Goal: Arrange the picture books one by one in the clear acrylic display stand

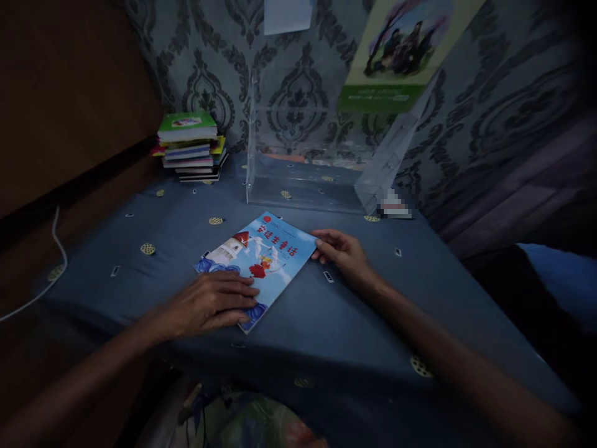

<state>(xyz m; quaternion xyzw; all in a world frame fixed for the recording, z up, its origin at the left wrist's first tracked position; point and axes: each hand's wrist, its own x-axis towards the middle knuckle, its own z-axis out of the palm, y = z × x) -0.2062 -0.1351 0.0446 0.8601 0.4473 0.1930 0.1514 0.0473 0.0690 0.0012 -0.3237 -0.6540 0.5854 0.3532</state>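
Observation:
A thin storybook (280, 274) with a light blue cover and red Chinese characters lies at a slant on the cloth-covered table. My left hand (219, 302) rests flat over its lower left part, fingers stretched out. At its upper right corner my right hand (338, 252) pinches the edge between thumb and fingers. The cover is closed, with a white building and a red-clad figure drawn on it.
Behind the book stands a clear acrylic rack (305, 193). A stack of books (189, 149) sits at the back left, near a brown wooden panel (69, 93). A white cable (55, 249) hangs at left. A green-and-yellow poster (396, 56) is at the upper right.

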